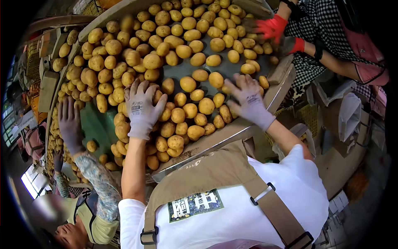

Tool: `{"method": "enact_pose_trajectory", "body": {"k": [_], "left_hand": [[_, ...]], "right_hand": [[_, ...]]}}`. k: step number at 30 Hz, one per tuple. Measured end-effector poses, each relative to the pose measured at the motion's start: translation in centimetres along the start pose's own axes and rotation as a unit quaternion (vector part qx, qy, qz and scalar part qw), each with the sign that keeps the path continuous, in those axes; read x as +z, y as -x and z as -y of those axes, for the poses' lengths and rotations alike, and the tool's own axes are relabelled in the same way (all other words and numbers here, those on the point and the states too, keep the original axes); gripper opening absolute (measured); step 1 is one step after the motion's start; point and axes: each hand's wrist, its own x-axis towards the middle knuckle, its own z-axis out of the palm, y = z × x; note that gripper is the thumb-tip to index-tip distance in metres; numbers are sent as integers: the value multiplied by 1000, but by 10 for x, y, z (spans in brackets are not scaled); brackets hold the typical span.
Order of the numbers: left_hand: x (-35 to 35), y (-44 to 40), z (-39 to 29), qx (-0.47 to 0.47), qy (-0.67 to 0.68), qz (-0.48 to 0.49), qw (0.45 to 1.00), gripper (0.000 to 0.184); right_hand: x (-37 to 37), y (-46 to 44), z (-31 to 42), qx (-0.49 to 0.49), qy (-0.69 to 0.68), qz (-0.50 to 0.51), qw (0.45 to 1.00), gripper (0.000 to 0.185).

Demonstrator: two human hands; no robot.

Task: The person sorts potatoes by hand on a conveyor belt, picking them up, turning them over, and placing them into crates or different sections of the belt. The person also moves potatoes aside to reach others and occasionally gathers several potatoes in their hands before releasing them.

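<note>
Many yellow potatoes (pixel 188 84) lie spread over a dark sorting table (pixel 176 74). My left hand (pixel 141 108), in a light grey glove, rests palm down on the potatoes left of the middle, fingers spread. On the right, my right hand (pixel 251 103), gloved alike, is open near the table's front rim, its fingertips beside a few potatoes. Between my hands lies a loose cluster of potatoes (pixel 206 106). What lies under my palms is hidden, and neither hand visibly grips a potato.
A wooden rim (pixel 199 154) with a metal edge runs along my side. A co-worker's red glove (pixel 271 29) reaches in at the upper right. Another co-worker's gloved hand (pixel 70 126) is at the left, beside a bare green patch (pixel 99 120). White bags (pixel 349 114) stand at the right.
</note>
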Motion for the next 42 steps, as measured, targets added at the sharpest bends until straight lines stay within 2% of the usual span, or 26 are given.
{"method": "enact_pose_trajectory", "body": {"k": [3,5,8,9,11,12,13,15,16,17,19,21,22,23,24,25,26,27,29,31,35,37,38,39,41,42], "left_hand": [[4,-6,2,9,-10,5,1000,39],[4,-2,6,12,-13,14,1000,42],[5,3,8,22,-28,0,999,46],[4,1,4,10,-21,4,1000,45],[2,-4,0,2,-14,13,1000,44],[-2,-4,0,-2,-9,25,1000,45],[7,1,10,11,-1,4,1000,47],[-1,4,9,-3,8,22,1000,50],[-7,4,5,-1,-7,33,999,52],[-8,0,3,-1,-7,29,1000,51],[-5,0,0,-5,-7,30,1000,51],[1,-3,1,-8,2,18,1000,49],[5,-4,3,-10,8,15,1000,49],[6,-3,4,-14,15,12,1000,48],[4,-1,4,-10,9,5,1000,48],[4,4,7,-1,23,-4,1000,48],[-2,6,7,-4,26,5,1000,48],[-6,11,5,-10,31,16,999,48],[-7,14,4,-2,40,7,999,47],[-6,14,-1,-5,20,-2,1000,45],[2,9,3,-17,37,4,999,45],[3,8,4,-14,50,9,999,45],[4,9,4,-15,53,7,998,45],[5,10,4,-17,56,5,998,46],[1,9,3,-24,63,9,998,45],[0,10,4,-22,65,10,998,45]], "right_hand": [[6,-7,21,-226,-72,34,971,60],[-1,-42,2,-93,43,2,995,52],[-10,-102,-27,-12,61,-215,975,46],[-21,-123,-28,20,-25,-230,973,53],[12,-162,-23,98,-116,-179,972,59],[-1,-150,9,80,-118,-99,985,60],[-24,-132,31,0,-7,-45,999,58],[-29,-108,14,-192,-37,120,973,56],[-31,-109,6,-225,-14,34,974,50],[-40,-125,-9,-117,58,98,987,46],[-62,-168,-35,33,117,68,990,45],[-38,-204,-47,-22,64,-270,960,44],[-33,-217,-26,20,45,-250,967,54],[-27,-225,-5,49,8,-109,993,65],[-17,-212,30,38,7,-55,998,73],[-25,-188,63,-31,27,0,999,78],[15,-173,55,-152,-40,-84,984,74],[2,-143,55,-219,-35,-49,974,73],[-7,-114,23,-290,-54,-12,956,66],[-22,-116,9,-121,32,-72,989,58],[-19,-143,8,-171,39,-39,984,50],[-40,-172,35,-101,-82,-120,984,52],[-34,-189,40,-111,-43,-127,985,52],[-33,-196,56,-93,-60,-88,990,39],[-42,-211,83,-49,115,60,990,32],[-34,-209,83,-64,140,61,986,32]]}}
